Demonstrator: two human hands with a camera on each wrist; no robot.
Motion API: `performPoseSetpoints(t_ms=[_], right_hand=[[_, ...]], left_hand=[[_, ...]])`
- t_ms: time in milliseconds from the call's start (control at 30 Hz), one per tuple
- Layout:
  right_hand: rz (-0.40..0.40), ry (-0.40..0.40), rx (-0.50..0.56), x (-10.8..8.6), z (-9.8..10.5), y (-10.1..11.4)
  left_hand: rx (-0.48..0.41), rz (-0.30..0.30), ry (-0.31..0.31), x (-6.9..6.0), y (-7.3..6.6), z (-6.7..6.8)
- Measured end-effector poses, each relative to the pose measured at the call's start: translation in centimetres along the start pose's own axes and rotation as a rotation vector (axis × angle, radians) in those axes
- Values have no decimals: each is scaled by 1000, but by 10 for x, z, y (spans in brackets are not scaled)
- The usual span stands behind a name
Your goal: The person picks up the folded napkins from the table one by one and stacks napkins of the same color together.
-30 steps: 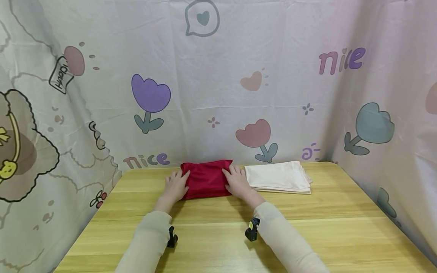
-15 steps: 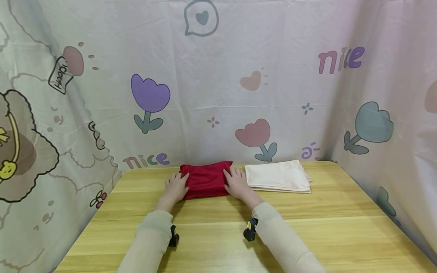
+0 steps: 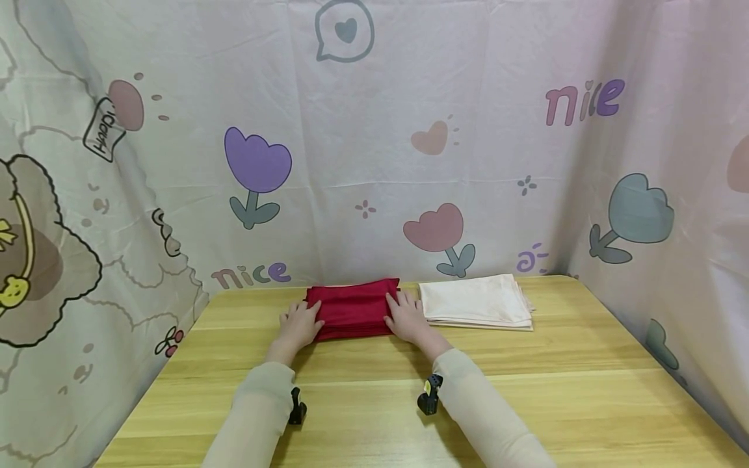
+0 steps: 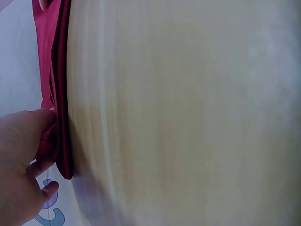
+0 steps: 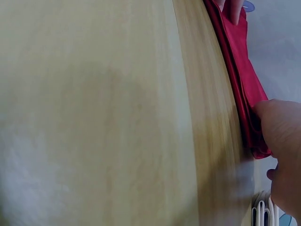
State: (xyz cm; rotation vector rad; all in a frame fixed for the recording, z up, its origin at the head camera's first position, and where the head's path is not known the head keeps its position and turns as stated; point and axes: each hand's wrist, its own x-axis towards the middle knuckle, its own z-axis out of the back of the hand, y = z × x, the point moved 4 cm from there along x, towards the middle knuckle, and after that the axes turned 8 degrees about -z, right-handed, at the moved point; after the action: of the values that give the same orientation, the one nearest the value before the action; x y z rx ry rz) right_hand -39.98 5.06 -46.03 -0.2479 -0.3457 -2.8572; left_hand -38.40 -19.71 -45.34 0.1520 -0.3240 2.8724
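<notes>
A folded red cloth [image 3: 355, 309] lies at the far side of the table, a hand at each end. My left hand [image 3: 300, 325] holds its left end; in the left wrist view the thumb [image 4: 35, 121] lies against the layered front edge and other fingers are at the end of the folds. At the right end my right hand [image 3: 407, 316] grips the cloth, thumb on its front, while the other fingers are partly hidden in the right wrist view. Just right of that hand sits a folded cream-white cloth [image 3: 476, 302], several layers thick.
The wooden table [image 3: 363, 403] runs back to a printed curtain [image 3: 351, 143], which also hangs along both sides. Small black cameras are strapped at the left wrist [image 3: 297, 408] and the right wrist [image 3: 430, 395].
The red cloth's back edge has sunk a little and its left end has shifted slightly left along with my left hand. The cream-white cloth stays where it was.
</notes>
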Motion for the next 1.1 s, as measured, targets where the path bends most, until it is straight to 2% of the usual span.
performPoseSetpoints(t_ms=[700, 1100], right_hand=[[-124, 58, -51, -2, -7, -6], [-137, 53, -49, -3, -6, -6]], left_hand=[[-12, 88, 62, -2, -3, 1], [2, 107, 67, -4, 0, 1]])
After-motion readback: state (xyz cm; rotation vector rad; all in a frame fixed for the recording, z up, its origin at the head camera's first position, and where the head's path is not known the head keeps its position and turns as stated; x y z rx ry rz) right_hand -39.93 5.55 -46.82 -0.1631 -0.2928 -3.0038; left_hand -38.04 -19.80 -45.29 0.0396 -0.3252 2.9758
